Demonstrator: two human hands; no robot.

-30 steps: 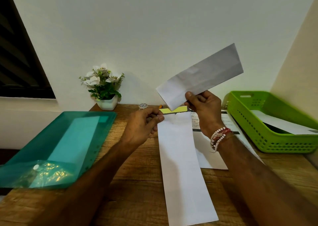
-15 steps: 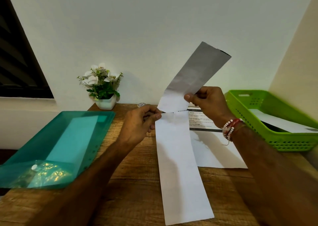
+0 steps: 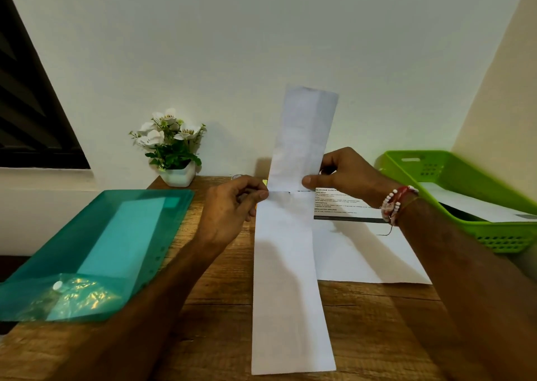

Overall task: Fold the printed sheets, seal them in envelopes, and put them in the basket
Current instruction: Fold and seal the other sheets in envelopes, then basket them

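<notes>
Your left grip [image 3: 229,208] pinches the sheet [image 3: 287,279], right grip [image 3: 350,177] the envelope [image 3: 302,136]. Glossy folder [image 3: 96,235] left, perforated basket [image 3: 499,239] right.

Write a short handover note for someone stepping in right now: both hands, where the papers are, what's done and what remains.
Left hand pinches the mouth end of the long envelope lying on the table. Right hand holds the folded sheet upright, its lower end at that mouth. Not yet inserted. One white envelope lies in the green basket; one printed sheet lies flat, unfolded. Left: insert, seal, basket, then that sheet.
</notes>
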